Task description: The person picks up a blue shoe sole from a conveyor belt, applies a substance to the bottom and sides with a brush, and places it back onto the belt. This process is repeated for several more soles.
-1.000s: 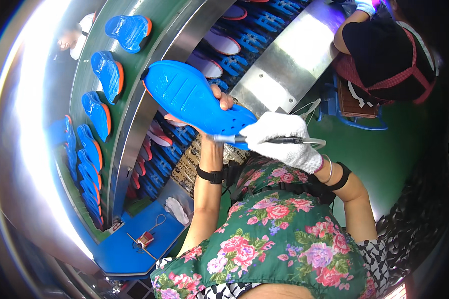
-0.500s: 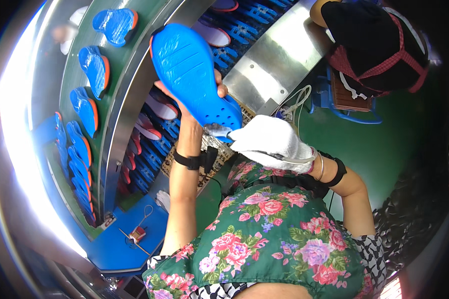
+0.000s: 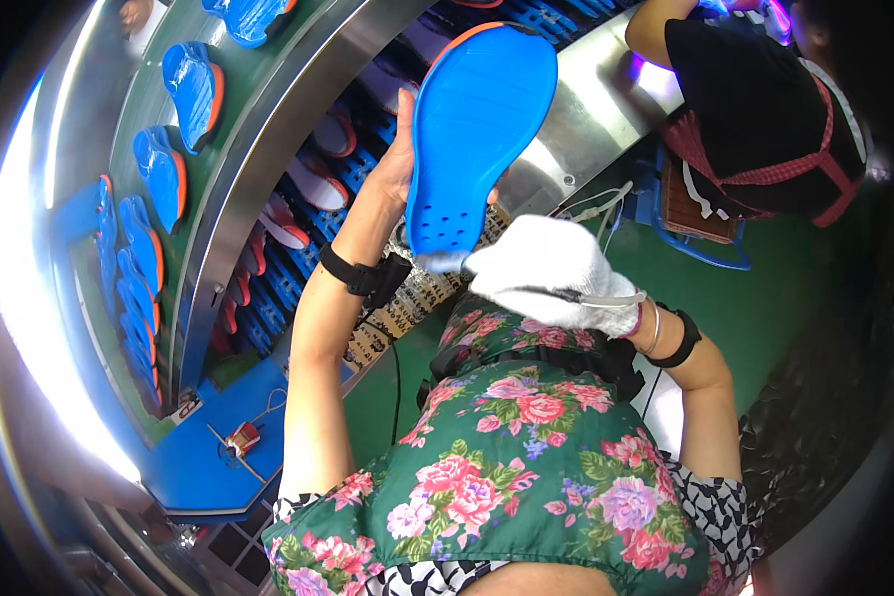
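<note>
My bare left hand grips a large blue insole from beneath, thumb along its left edge and fingertips showing at its right. Small holes dot the insole's lower end, and a strip of orange edges its upper end. In a white knit glove, my right hand is closed at that holed end. From it a pale, brush-like tip lies against the insole's lower edge. A thin grey tube runs along the glove to the wrist; the rest of the held tool is hidden by the fingers.
At the left, a curved green conveyor carries several blue insoles behind a metal rail. Beyond the rail are blue racks with pale and red insoles. A co-worker sits at the upper right, beside a metal plate.
The blue insole has swung to the right and stands more upright, my left hand moving with it. The brush-like tip stays at its lower end. Insoles on the conveyor appear shifted up and left.
</note>
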